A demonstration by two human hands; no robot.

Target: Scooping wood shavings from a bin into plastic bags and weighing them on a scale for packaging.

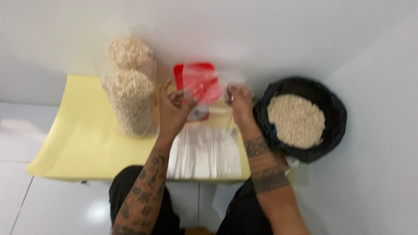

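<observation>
Both my hands hold up a clear plastic bag (208, 93) between them. My left hand (173, 109) pinches its left edge, my right hand (240, 102) its right edge. Through the bag a red and white device (197, 82) shows on the yellow sheet (82, 135). Below the bag lies a stack of clear plastic bags (204, 152). The picture is blurred.
Two filled clear bags of pale flakes (130, 102) stand at the left on the yellow sheet, one behind the other. A black bag (335, 117) open at the top holds more pale flakes (296, 119) at the right. White wall behind, white tiled floor around.
</observation>
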